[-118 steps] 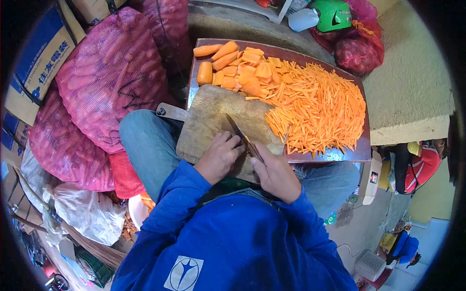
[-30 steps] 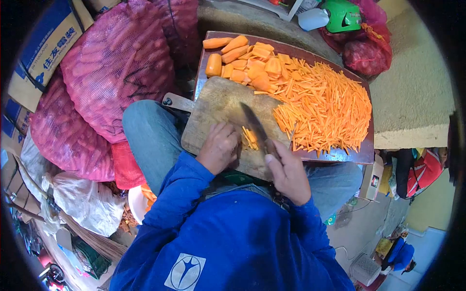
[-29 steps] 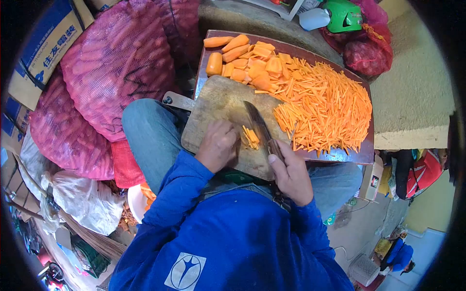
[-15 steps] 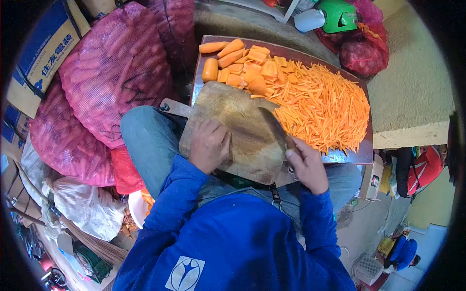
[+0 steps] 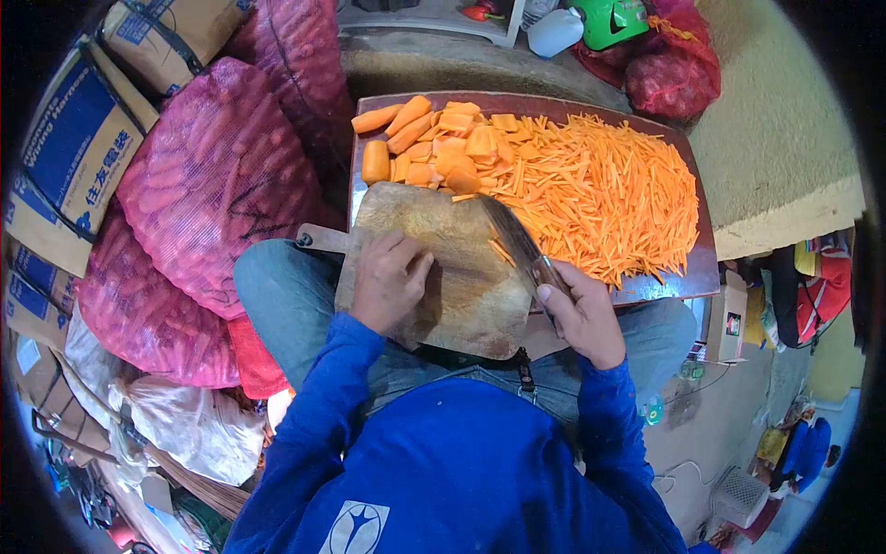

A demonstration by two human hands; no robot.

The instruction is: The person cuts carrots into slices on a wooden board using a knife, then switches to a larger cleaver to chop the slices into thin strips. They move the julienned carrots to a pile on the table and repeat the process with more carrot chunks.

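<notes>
A worn wooden cutting board [image 5: 461, 286] lies across my lap, its upper edge over the side of a low table. My left hand [image 5: 392, 282] rests on the board's left part, fingers loosely bent, thumb apart, with nothing visible in it. My right hand [image 5: 586, 314] grips a knife [image 5: 512, 231] by its handle at the board's right edge; the dark blade slants up and left. A few carrot sticks [image 5: 499, 252] lie beside the blade. Beyond the board sit a heap of carrot strips [image 5: 609, 203], carrot slices [image 5: 452, 157] and peeled carrot pieces [image 5: 376, 161].
The table [image 5: 700, 222] bears the carrots. On the left stand mesh sacks [image 5: 221, 185] of carrots and cardboard boxes [image 5: 83, 157]. A red net bag [image 5: 674, 78] and a green container [image 5: 611, 20] are at the back right. Another person [image 5: 808, 452] appears far right.
The view has shifted slightly. My right hand has brought the knife's blade higher over the board's right side, and a few carrot sticks now show beside it. My left hand stays on the board.
</notes>
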